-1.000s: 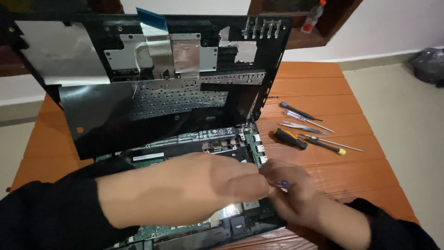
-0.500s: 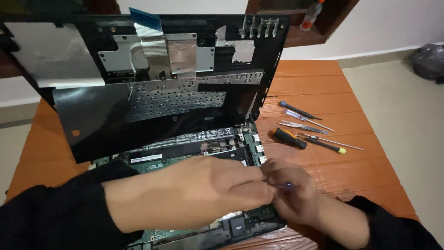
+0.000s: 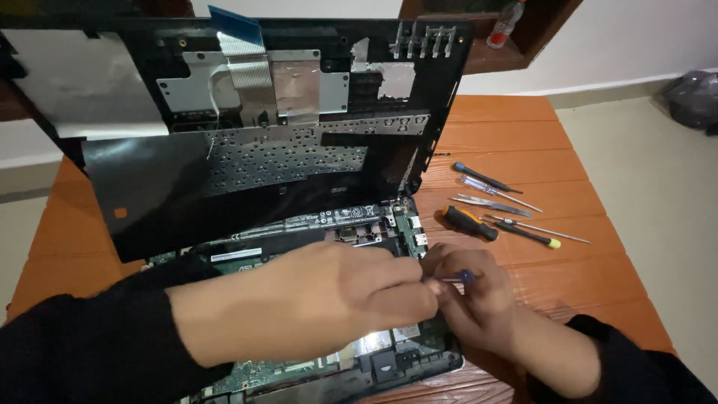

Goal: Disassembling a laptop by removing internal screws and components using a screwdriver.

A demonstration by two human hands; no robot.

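Leftmost, the black-sleeved left hand (image 3: 314, 307) reaches across the opened laptop base (image 3: 329, 224), fingers curled and pinched onto the small purple-handled screwdriver (image 3: 452, 277) over the board's right edge. Above stands the lifted keyboard cover (image 3: 247, 127), tilted up with its metal underside and a blue-tipped ribbon cable (image 3: 239, 60) showing. Just beside it, the right hand (image 3: 475, 299) closes loosely around the same screwdriver. Farther right, on the orange desk (image 3: 583, 277), lie spare screwdrivers (image 3: 501, 217) in a loose cluster.
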